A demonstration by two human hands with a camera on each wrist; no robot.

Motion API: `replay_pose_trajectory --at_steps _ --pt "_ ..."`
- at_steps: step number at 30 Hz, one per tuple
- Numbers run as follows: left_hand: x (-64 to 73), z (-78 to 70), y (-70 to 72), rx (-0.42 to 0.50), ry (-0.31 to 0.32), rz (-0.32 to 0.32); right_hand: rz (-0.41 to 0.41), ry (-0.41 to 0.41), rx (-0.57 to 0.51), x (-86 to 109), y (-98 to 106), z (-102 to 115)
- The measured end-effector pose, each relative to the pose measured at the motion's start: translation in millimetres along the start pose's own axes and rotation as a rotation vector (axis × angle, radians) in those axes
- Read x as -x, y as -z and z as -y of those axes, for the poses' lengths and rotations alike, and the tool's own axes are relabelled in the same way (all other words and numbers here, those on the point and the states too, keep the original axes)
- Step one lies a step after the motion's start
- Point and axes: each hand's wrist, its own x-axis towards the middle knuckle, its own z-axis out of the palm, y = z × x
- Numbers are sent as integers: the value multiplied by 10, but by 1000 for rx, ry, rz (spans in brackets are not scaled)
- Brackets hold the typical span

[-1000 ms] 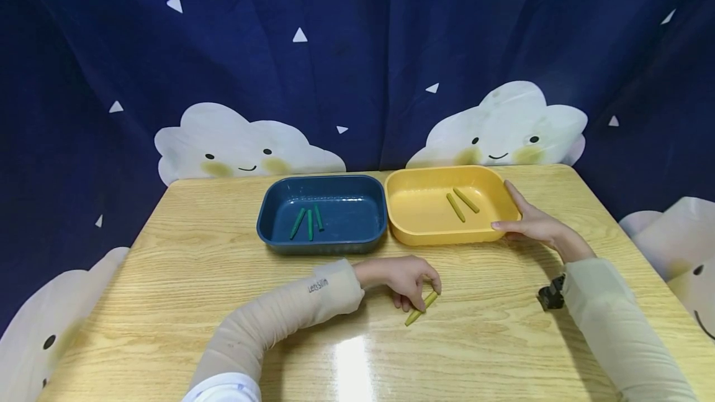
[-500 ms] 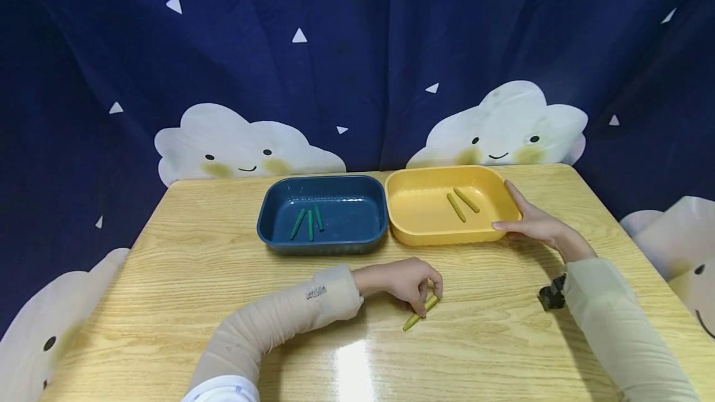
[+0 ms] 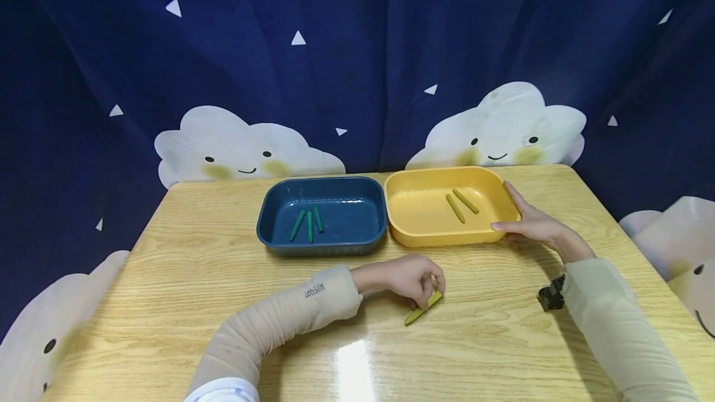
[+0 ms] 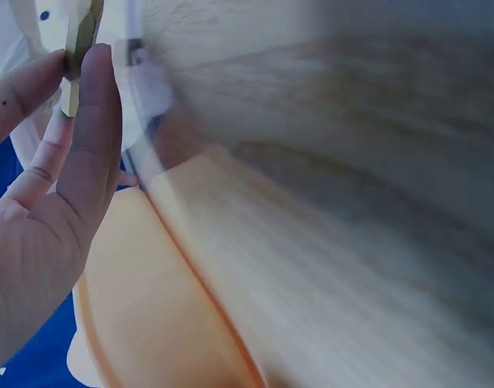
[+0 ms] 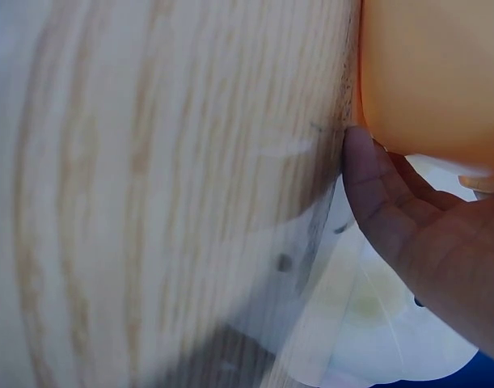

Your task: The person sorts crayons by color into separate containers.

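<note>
In the head view my left hand (image 3: 410,278) pinches a yellow crayon (image 3: 414,316) between thumb and fingers, low over the front middle of the table. The left wrist view shows the faceted crayon (image 4: 83,36) between the fingertips. My right hand (image 3: 533,225) rests against the right end of the yellow tray (image 3: 432,239), fingers and thumb spread about its corner. Seen from the right wrist, the hand (image 5: 441,234) touches the tray's outer wall (image 5: 441,81) with fairly straight fingers. Two yellow crayons (image 3: 455,208) lie inside that tray.
A dark blue tray (image 3: 321,247) with three green crayons (image 3: 310,227) stands just left of the yellow one. Both sit near the back edge of the wooden table (image 3: 206,253), before a blue cloud-print curtain (image 3: 357,67). A black device (image 3: 552,293) is at the right wrist.
My left hand has shifted very slightly right, and its fingers have moved a little on the crayon, which it still pinches. The right hand and both trays keep their places.
</note>
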Motion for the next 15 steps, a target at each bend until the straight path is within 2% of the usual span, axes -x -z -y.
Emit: replay_pose_trajectory --at_steps 5,12,15 --pt "0 -58 45 74 -23 2 -1 -2 -1 4 0 3" --pt "19 -149 132 81 -55 -29 -6 -4 15 -4 -4 -3" --pt "22 -164 155 122 -48 -36 -7 -8 17 -5 1 -9"
